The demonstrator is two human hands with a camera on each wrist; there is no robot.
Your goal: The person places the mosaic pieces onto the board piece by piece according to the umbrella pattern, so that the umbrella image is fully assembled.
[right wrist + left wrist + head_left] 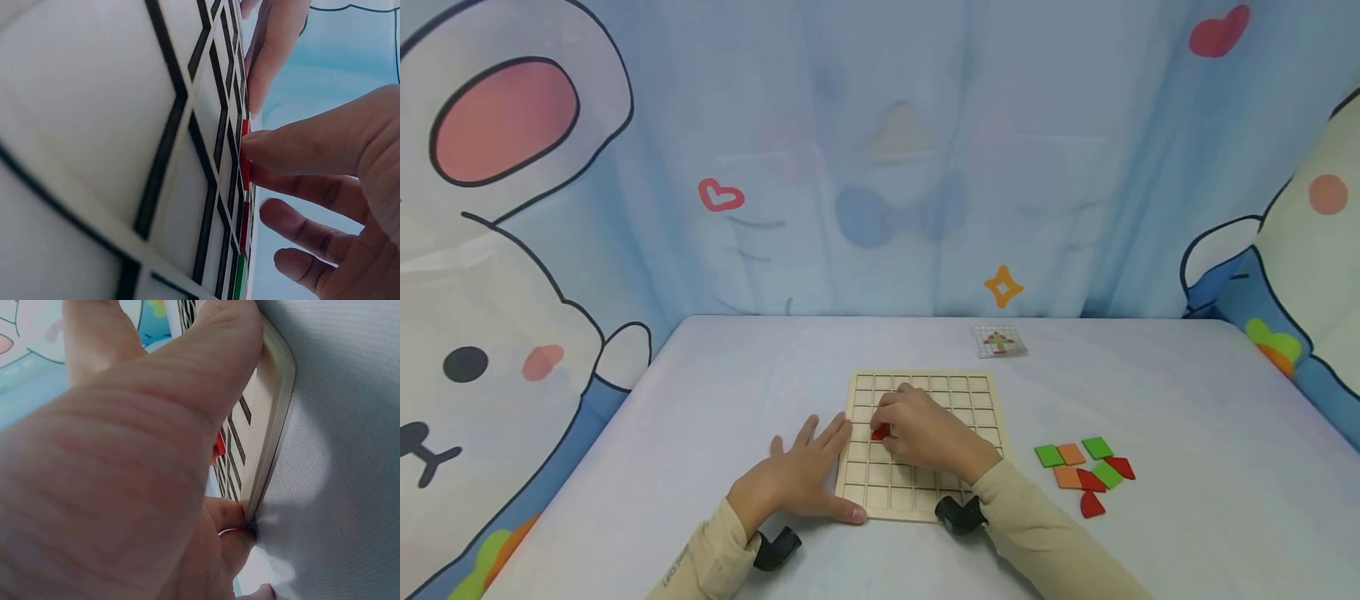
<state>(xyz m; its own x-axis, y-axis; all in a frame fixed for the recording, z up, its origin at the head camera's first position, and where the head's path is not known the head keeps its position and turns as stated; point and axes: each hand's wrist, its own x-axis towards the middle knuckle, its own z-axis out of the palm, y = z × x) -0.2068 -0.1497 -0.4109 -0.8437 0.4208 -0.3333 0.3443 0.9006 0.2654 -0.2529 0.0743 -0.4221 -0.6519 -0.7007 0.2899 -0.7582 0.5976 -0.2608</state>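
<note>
A light wooden grid board point(901, 500) lies on the white-covered table. My left hand point(801, 477) rests along its left side, fingers extended at the edge and thumb at the near-left corner. Over the left-middle cells, my right hand point(928, 429) pinches a red piece point(880, 432) between thumb and index finger, down at the grid. In the right wrist view, another red piece point(244, 228) and a green piece point(240, 275) sit on the board beyond the held one. From the head view, the right hand hides these two.
Right of the board lie loose flat pieces: several red, such as one rounded wedge point(1092, 505), green squares point(1049, 456) and orange squares point(1067, 477). A small pattern card point(998, 340) with a coloured figure lies behind the board. A printed blue curtain point(895, 275) hangs behind the table.
</note>
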